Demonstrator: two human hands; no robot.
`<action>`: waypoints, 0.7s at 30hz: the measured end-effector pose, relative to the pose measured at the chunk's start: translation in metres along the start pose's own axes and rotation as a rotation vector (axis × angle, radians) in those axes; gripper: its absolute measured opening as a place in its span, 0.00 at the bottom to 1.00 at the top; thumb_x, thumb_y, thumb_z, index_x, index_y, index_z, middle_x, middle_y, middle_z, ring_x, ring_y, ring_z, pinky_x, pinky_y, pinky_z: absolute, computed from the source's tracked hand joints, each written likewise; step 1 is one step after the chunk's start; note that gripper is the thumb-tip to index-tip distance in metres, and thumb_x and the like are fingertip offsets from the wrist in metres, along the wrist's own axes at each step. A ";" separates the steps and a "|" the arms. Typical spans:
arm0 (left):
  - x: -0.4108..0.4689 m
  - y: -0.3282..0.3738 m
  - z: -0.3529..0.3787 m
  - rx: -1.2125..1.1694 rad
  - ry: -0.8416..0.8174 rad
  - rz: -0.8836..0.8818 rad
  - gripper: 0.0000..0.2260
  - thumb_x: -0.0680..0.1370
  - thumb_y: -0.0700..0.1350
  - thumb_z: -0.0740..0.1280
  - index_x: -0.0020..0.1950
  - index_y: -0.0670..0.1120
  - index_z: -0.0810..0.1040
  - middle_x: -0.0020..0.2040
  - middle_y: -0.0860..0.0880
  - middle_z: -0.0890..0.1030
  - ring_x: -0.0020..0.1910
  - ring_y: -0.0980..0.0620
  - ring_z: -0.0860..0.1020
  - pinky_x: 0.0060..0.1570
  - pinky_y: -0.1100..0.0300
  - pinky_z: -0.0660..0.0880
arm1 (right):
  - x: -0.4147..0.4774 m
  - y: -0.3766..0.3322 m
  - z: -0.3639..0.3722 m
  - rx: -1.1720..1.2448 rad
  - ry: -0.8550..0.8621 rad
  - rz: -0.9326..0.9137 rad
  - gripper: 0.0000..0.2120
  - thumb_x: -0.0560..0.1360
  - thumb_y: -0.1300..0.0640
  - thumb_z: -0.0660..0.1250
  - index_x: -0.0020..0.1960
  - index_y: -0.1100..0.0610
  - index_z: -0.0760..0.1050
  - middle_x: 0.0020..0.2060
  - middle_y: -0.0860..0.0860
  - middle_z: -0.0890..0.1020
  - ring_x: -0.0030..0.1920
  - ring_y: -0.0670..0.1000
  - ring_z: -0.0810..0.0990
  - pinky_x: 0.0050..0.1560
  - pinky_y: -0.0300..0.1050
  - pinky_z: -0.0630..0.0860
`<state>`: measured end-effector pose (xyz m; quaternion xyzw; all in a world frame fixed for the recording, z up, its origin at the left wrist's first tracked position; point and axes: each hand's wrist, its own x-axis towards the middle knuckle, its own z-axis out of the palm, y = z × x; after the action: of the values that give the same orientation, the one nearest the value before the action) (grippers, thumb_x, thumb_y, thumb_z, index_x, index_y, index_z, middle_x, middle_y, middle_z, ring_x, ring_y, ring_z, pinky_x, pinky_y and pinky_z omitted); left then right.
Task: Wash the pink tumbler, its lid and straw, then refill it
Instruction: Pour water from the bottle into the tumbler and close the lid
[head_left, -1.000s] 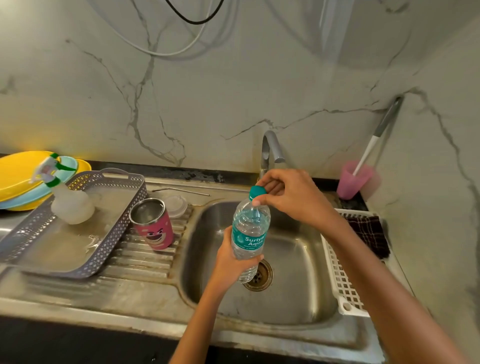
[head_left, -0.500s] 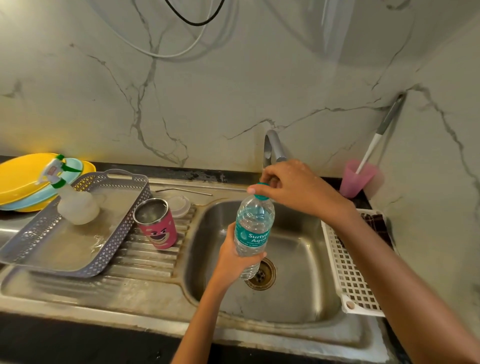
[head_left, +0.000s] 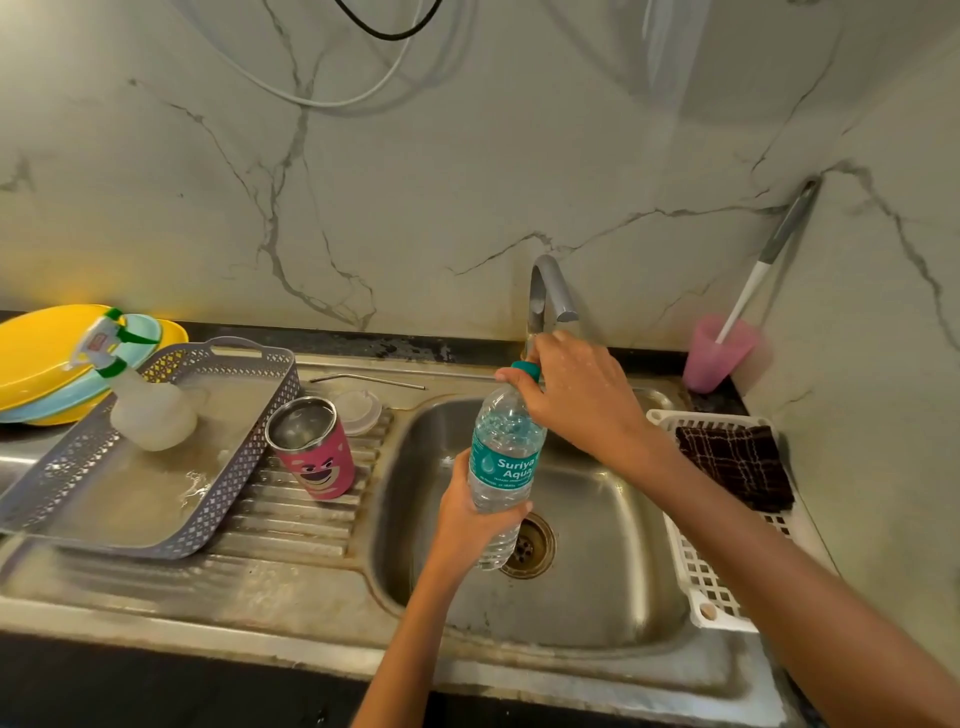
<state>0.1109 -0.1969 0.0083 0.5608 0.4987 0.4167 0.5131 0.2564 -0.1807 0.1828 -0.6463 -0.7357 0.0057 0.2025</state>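
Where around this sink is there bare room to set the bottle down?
Free: the ribbed drainboard in front of the pink tumbler, between the grey tray and the basin; the basin floor beside the drain. Crowded: behind the tumbler, where lid and straw lie; the white basket fills the right edge.

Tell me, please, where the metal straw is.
Head view: the straw lies on the sink's back ledge, left of the tap, behind the lid.
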 end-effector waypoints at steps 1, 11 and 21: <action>0.001 -0.002 0.000 0.000 -0.003 -0.004 0.37 0.65 0.40 0.81 0.68 0.52 0.67 0.57 0.52 0.81 0.55 0.55 0.81 0.54 0.58 0.79 | 0.000 0.000 0.003 -0.001 0.010 0.017 0.21 0.77 0.38 0.60 0.54 0.56 0.74 0.45 0.48 0.75 0.41 0.45 0.72 0.42 0.37 0.68; 0.018 -0.004 -0.024 -0.108 0.013 -0.056 0.40 0.61 0.51 0.82 0.69 0.52 0.68 0.59 0.49 0.82 0.56 0.49 0.82 0.59 0.44 0.78 | -0.022 0.046 0.077 0.508 -0.368 0.223 0.17 0.77 0.61 0.66 0.65 0.52 0.73 0.57 0.49 0.78 0.52 0.45 0.78 0.53 0.38 0.76; 0.134 0.043 -0.037 0.195 0.053 0.027 0.46 0.56 0.62 0.81 0.69 0.55 0.66 0.64 0.50 0.69 0.67 0.48 0.71 0.66 0.47 0.72 | 0.053 0.020 0.135 0.833 -0.226 0.361 0.36 0.67 0.57 0.78 0.70 0.49 0.65 0.64 0.48 0.76 0.64 0.50 0.75 0.62 0.48 0.73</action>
<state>0.1013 -0.0574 0.0497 0.6035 0.5427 0.3878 0.4370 0.2302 -0.0930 0.0687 -0.6229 -0.5639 0.4062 0.3592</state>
